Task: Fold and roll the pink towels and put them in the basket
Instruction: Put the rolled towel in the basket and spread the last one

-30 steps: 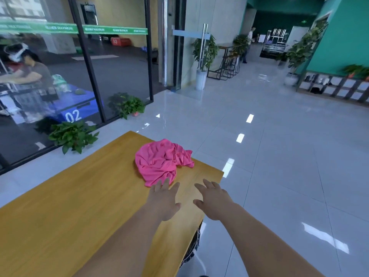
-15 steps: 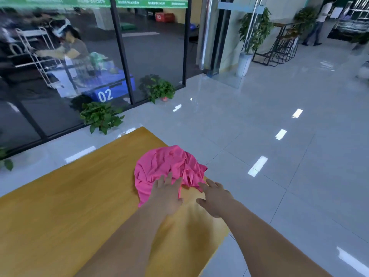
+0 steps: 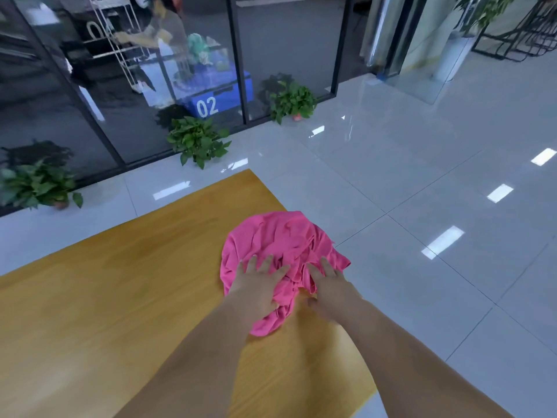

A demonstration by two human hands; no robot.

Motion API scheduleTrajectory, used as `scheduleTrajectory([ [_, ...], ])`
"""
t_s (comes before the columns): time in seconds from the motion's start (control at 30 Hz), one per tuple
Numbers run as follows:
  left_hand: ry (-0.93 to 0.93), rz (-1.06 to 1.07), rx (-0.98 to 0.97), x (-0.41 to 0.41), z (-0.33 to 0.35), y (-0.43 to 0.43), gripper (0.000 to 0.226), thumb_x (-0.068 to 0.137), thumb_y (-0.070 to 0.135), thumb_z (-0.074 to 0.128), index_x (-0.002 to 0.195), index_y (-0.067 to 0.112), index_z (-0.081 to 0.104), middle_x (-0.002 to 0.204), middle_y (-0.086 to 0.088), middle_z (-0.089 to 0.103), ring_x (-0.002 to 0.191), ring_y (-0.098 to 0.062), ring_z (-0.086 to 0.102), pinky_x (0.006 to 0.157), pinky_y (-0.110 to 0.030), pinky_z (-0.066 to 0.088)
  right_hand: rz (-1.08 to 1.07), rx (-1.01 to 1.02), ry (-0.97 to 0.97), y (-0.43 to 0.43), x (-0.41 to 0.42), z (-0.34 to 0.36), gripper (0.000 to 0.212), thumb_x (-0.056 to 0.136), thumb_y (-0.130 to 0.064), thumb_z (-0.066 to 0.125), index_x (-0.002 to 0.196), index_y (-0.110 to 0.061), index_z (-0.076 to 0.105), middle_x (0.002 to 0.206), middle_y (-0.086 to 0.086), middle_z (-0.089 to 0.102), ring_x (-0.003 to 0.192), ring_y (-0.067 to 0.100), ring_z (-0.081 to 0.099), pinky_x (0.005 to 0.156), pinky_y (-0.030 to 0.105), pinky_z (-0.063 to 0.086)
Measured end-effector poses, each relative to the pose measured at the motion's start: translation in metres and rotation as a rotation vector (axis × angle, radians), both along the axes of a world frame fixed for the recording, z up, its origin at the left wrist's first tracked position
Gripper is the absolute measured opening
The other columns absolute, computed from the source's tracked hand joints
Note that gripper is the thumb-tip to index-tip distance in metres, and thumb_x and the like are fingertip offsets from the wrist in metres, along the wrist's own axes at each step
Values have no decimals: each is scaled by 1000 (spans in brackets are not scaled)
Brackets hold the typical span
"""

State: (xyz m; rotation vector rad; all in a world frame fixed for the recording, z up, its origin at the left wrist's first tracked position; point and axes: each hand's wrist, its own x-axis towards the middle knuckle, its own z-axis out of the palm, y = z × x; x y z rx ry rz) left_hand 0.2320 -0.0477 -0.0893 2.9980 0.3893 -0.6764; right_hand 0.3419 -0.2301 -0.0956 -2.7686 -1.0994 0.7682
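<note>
Left grip (image 3: 256, 288), right grip (image 3: 328, 288) wide, flat on pink towel (image 3: 280, 233); table (image 3: 120, 297) edge; potted plants (image 3: 197, 140) beyond.

One wide-angle camera, worn on the head, is looking forward and steeply down across the wooden table (image 3: 120, 297). It is sitting close over the crumpled pink towel (image 3: 271, 236), which is lying mid-frame; tiled floor (image 3: 422, 182) and glass partition (image 3: 286, 40) are filling the far field.

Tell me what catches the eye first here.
The crumpled pink towel stands out most, heaped at the right edge of the yellow wooden table. The left hand and right hand rest on its near side, fingers spread. Farther back stand a blue box marked 02 and green potted plants.
</note>
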Motion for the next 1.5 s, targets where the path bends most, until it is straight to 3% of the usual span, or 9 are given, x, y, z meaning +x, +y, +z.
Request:
scheduleTrajectory([
  [0.13, 41, 32, -5, 0, -8, 4, 96, 93, 59, 66, 162, 49, 0, 174, -4, 7, 157, -43, 12, 125, -66, 14, 46, -7, 2, 7, 9, -23, 87, 97, -54, 59, 165, -31, 10, 174, 3, 7, 160, 37, 7, 121, 58, 33],
  [0.27, 65, 68, 1, -10, -14, 5, 95, 91, 63, 66, 162, 50, 5, 172, -3, 15, 152, -44, 23, 122, -65, 24, 59, -2, 72, 17, -7, -34, 86, 97, -52, 59, 166, -30, 12, 173, 1, 14, 157, 36, 16, 121, 57, 34],
  [0.53, 93, 171, -17, -82, -19, 15, 96, 91, 65, 64, 162, 50, 1, 174, 0, 10, 154, -44, 20, 122, -64, 25, 159, -36, 123, 38, -62, -28, 86, 99, -50, 60, 166, -30, 10, 173, -1, 11, 159, 35, 12, 123, 54, 31],
  [0.87, 73, 316, -38, -226, -17, 27, 95, 93, 64, 63, 161, 51, -1, 174, 0, 8, 156, -43, 17, 123, -64, 23, 305, -75, 141, 71, -183, -22, 83, 102, -50, 53, 167, -29, 6, 175, -3, 4, 160, 33, 7, 124, 55, 29],
  [1.5, 16, 606, -38, -532, -16, 49, 95, 89, 69, 65, 160, 52, 4, 173, 1, 12, 156, -40, 17, 124, -64, 21, 687, -87, 136, 134, -439, -6, 72, 107, -36, 50, 167, -27, 12, 175, -5, 6, 159, 27, 16, 125, 51, 29],
])
